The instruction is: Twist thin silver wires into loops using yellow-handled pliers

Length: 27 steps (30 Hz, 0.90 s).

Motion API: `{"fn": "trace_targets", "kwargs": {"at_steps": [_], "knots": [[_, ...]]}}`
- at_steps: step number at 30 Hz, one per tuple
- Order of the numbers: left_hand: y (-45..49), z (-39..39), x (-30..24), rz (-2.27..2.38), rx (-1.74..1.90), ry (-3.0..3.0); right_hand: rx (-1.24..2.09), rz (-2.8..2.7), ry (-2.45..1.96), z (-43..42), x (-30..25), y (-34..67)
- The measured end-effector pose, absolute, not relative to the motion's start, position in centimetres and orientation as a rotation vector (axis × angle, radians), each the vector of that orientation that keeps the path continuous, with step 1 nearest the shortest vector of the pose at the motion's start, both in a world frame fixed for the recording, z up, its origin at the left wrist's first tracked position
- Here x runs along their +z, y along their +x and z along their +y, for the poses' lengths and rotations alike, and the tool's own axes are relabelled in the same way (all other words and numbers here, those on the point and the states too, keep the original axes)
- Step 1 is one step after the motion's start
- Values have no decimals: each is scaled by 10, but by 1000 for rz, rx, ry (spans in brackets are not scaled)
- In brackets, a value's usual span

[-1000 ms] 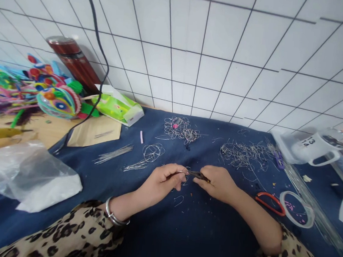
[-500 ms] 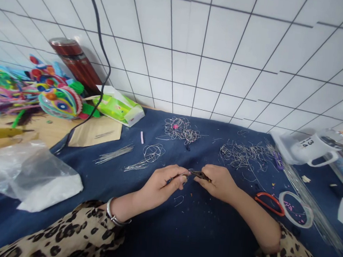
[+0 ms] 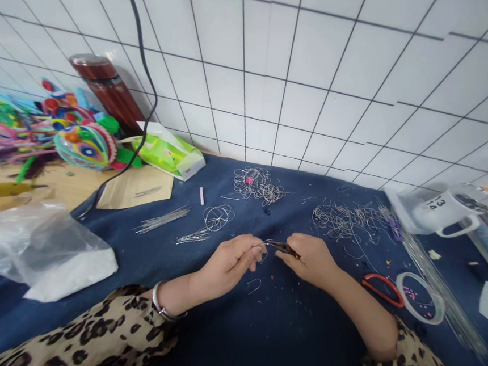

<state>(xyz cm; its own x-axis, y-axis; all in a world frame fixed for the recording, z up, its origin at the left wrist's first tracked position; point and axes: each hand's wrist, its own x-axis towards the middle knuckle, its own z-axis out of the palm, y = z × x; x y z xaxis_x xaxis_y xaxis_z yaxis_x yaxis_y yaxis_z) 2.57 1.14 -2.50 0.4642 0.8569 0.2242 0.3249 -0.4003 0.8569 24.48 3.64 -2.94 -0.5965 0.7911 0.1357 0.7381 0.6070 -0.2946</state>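
My left hand pinches a thin wire between thumb and fingers, and a bent end hangs just past the fingertips. A tiny pink spot shows on the wire where the plier tips meet it. My right hand is closed round the handles of dark-jawed pliers, which point left toward my left fingertips. Most of the plier handles are hidden in the palm. On the cloth below lies a small curved piece of wire.
Coiled wire flowers, a wire ring and straight wires lie on the blue cloth. Tangled wire, red-handled scissors, a round clear dish and a white mug are right. A plastic bag is left.
The left thumb and fingers have shifted slightly on the wire, with the fingers now curled more. The pliers stay at nearly the same spot.
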Motion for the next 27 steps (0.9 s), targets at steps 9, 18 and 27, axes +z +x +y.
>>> {"fn": "trace_targets", "kwargs": {"at_steps": [9, 18, 27], "knots": [[24, 14, -21, 981, 801, 2005, 323, -2431, -1243, 39, -28, 248], [26, 15, -25, 861, 674, 2118, 649, -2195, -1003, 20, -6, 234], [28, 13, -26, 909, 660, 1957, 724, -2050, -1057, 16, -8, 228]]}}
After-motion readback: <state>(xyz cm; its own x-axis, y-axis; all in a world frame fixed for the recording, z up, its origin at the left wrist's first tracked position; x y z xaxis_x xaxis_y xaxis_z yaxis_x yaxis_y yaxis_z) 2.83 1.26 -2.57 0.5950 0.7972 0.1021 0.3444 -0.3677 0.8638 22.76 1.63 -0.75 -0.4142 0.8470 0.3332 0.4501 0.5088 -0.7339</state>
